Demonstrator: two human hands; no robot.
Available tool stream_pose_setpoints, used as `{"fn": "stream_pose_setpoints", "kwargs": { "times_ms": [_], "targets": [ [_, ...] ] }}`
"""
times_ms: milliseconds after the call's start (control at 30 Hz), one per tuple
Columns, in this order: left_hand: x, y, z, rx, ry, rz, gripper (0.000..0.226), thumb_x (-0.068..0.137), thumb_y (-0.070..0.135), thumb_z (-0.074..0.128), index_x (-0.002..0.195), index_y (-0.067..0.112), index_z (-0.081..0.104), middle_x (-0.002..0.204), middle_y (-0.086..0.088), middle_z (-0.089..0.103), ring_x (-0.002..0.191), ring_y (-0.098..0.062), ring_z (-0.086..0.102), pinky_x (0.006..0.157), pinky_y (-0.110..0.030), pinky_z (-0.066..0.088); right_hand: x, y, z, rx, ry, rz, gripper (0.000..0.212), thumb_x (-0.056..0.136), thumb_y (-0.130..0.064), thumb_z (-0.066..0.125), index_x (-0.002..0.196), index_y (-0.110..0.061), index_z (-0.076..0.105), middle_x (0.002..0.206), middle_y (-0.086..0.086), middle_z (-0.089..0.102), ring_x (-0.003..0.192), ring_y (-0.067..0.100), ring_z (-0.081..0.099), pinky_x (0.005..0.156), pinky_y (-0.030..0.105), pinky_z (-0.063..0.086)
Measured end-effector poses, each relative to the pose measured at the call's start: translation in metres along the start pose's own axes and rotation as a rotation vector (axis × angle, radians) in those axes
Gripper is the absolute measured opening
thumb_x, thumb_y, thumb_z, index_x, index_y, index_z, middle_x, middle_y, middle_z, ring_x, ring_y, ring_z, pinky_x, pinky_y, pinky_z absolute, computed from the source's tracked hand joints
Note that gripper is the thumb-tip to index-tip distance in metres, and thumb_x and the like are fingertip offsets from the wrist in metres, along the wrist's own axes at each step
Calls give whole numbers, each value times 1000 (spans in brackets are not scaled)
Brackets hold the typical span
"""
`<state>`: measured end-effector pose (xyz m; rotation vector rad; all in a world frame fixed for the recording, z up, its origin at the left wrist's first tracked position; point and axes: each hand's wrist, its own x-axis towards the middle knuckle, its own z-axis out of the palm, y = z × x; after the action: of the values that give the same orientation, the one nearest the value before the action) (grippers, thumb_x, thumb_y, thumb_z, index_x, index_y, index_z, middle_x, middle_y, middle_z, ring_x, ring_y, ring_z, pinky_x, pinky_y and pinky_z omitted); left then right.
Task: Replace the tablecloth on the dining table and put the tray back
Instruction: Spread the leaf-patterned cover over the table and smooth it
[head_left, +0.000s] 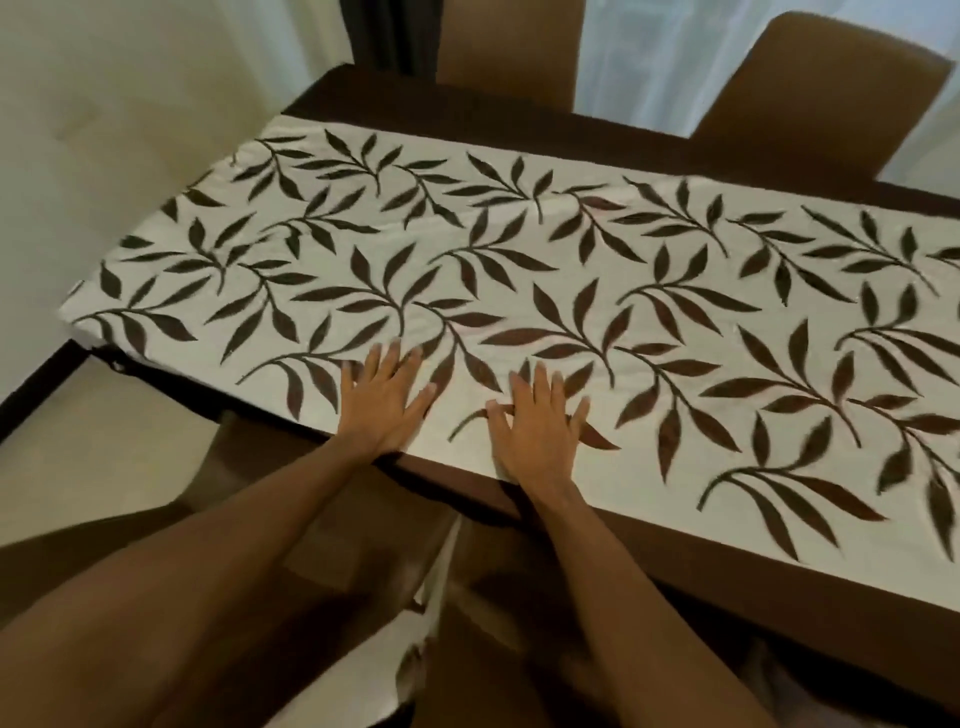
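Observation:
A cream tablecloth (519, 270) printed with dark brown leaf sprigs lies spread flat over the dark brown dining table (675, 551). My left hand (382, 397) rests palm down on the cloth near its front edge, fingers straight and spread. My right hand (537, 423) presses flat on the cloth just to the right, fingers straight as well. Neither hand holds anything. No tray is in view.
Two brown chairs (815, 88) stand behind the table's far side, before a light curtain (670, 52). A chair with pale patterned fabric (421, 613) on it sits under my arms at the near side. A pale wall (104, 104) lies to the left.

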<state>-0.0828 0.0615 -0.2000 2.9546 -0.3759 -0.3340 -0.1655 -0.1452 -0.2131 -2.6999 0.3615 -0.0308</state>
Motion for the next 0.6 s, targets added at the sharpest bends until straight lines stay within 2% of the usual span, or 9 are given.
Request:
{"fn": "stream_pose_setpoints", "kwargs": {
  "times_ms": [67, 267, 433, 600],
  "targets": [
    [13, -20, -10, 3, -26, 8, 80, 90, 75, 10, 160, 36, 11, 169, 1, 2, 155, -24, -2, 120, -61, -2, 10, -22, 7, 4, -14, -5, 63, 101, -60, 26, 154, -28, 38, 168, 7, 21, 157, 29, 9, 121, 67, 1],
    [58, -46, -36, 24, -112, 0, 75, 96, 70, 25, 160, 34, 6, 169, -2, -3, 155, -28, -4, 119, -64, 3, 55, -61, 14, -46, -129, -28, 62, 105, -57, 27, 159, -28, 26, 171, 7, 10, 158, 29, 0, 121, 65, -4],
    [91, -51, -44, 47, -162, 8, 75, 94, 76, 22, 158, 43, 1, 168, 2, -10, 154, -27, -12, 118, -67, 0, 96, -75, 23, -50, -92, -23, 58, 103, -58, 30, 156, -33, 32, 170, 5, 14, 157, 29, 4, 119, 68, -3],
    [124, -54, -44, 69, -181, 22, 81, 86, 85, 16, 154, 50, -11, 165, 7, -24, 151, -25, -25, 115, -69, -8, 123, -91, 37, -61, -19, 91, 60, 103, -61, 26, 157, -37, 30, 171, 4, 12, 158, 31, 2, 117, 68, -10]
  ]
}}
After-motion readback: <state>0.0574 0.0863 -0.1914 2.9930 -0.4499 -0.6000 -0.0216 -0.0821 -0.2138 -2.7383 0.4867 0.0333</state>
